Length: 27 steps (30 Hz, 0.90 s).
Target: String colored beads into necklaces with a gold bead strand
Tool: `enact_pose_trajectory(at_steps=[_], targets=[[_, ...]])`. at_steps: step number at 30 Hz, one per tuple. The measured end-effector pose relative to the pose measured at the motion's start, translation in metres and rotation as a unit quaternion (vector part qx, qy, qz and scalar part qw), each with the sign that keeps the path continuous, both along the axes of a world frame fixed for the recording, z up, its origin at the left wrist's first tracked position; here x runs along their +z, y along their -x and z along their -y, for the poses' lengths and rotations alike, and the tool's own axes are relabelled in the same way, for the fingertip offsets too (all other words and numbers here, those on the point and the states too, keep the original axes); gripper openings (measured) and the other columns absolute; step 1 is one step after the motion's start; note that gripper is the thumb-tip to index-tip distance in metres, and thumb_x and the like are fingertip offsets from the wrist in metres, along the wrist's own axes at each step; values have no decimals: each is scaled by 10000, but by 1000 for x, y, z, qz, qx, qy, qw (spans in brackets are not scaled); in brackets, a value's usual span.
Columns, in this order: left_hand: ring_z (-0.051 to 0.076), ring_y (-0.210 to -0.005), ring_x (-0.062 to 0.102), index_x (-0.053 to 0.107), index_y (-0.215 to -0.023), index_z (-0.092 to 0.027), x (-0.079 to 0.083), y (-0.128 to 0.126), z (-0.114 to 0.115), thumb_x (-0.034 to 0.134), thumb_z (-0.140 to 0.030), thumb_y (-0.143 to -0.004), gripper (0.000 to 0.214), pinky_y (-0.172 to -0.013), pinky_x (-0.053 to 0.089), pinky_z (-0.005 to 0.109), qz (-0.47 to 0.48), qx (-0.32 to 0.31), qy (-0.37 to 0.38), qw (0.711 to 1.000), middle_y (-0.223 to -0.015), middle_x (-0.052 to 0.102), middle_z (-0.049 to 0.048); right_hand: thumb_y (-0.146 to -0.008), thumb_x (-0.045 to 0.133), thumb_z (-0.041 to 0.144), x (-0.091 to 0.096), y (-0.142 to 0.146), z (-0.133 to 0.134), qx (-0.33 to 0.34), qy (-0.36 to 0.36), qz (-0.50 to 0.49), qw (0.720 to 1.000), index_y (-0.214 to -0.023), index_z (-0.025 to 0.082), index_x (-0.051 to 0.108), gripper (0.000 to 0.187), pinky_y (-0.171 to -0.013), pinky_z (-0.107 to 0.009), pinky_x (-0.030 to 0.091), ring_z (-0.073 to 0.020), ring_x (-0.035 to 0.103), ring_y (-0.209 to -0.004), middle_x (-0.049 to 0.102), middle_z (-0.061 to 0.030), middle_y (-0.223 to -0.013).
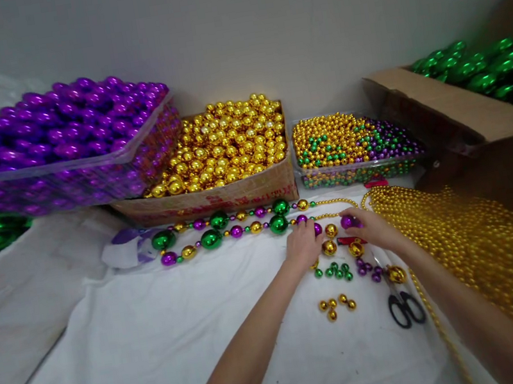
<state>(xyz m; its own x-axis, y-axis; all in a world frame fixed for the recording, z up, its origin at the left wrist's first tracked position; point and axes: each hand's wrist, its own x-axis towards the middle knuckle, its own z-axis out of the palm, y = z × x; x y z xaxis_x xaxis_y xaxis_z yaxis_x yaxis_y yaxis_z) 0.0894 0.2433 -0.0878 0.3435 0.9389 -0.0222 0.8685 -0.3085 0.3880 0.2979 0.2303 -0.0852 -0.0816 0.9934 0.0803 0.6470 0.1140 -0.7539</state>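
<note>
A bead string [233, 228] of big green, purple and gold beads lies in two rows across the white cloth. My left hand [302, 244] rests with curled fingers on its right end, touching a purple bead. My right hand [373, 227] pinches a purple bead [349, 221] next to a gold bead [331, 230]. Loose beads lie below the hands: gold ones [328, 247], small green ones [333, 270], small purple ones [369, 269] and small gold ones [336, 306].
Black-handled scissors [403, 305] lie under my right forearm. A heap of gold bead strands [478, 241] spreads on the right. Behind stand a tray of purple beads [58, 139], a box of gold beads [225, 148], a tray of small mixed beads [351, 144] and a cardboard box [447, 103].
</note>
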Motion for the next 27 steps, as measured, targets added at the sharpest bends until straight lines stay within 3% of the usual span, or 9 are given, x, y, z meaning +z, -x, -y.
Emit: enact_pose_trajectory(at_steps=[3,7,10,13,16,20,23,27], targets=[[292,-1058,541,532,-1114,-156,-3,2,3,496,-386,-889,324,-848,443,380,-24,5,-17,1000,-1102,589,141,-770,603,294,3,4,22,-48,-11,10,999,-1122,204,594,363,-871,-393,456,-226,598,-945,645,-61,-1047],[290,-1054,529,544,-1112,-154,-5,2,4,503,-433,-884,363,-847,446,376,-37,7,-29,999,-1096,586,138,-816,553,305,2,25,82,-70,-23,32,997,-1171,209,558,367,-906,-409,444,-257,557,-1045,584,-96,-1125],[288,-1059,525,562,-1094,-153,-6,2,4,523,-440,-872,364,-854,446,371,-41,5,-29,999,-1104,586,141,-859,501,270,-10,49,129,-64,-35,88,993,-1243,235,506,386,-871,-404,473,-256,559,-1034,556,-97,-1134],[288,-1056,528,568,-1093,-145,-6,0,5,532,-416,-871,352,-858,444,373,-44,6,-28,999,-1119,581,149,-885,459,254,-28,68,155,-102,-70,146,982,-1261,225,477,378,-876,-445,475,-286,529,-1076,533,-121,-1153],[300,-1068,522,568,-1104,-127,-5,0,4,524,-400,-873,360,-865,442,383,-45,5,-27,999,-1118,576,161,-897,429,233,-36,73,161,-105,-88,173,975,-1261,222,466,366,-866,-446,484,-291,518,-1090,520,-130,-1167],[295,-1080,525,581,-1115,-144,-5,5,0,513,-380,-872,346,-876,442,378,-43,-24,-18,999,-1123,581,148,-912,408,299,-26,52,162,-162,-86,178,967,-1248,227,449,346,-818,-413,501,-280,536,-1068,509,-125,-1176],[280,-1074,538,584,-1143,-178,-5,11,-5,530,-353,-856,340,-898,438,368,-39,-52,-4,998,-1131,592,121,-901,412,396,-17,29,162,-232,-47,212,948,-1177,211,467,336,-730,-394,501,-286,566,-1000,510,-123,-1158],[285,-1103,528,567,-1179,-190,-4,14,-8,538,-295,-842,354,-926,427,382,-33,-68,11,997,-1178,577,125,-877,434,461,-18,13,155,-212,29,235,948,-1080,213,476,323,-647,-366,463,-265,598,-850,551,-88,-1026]])
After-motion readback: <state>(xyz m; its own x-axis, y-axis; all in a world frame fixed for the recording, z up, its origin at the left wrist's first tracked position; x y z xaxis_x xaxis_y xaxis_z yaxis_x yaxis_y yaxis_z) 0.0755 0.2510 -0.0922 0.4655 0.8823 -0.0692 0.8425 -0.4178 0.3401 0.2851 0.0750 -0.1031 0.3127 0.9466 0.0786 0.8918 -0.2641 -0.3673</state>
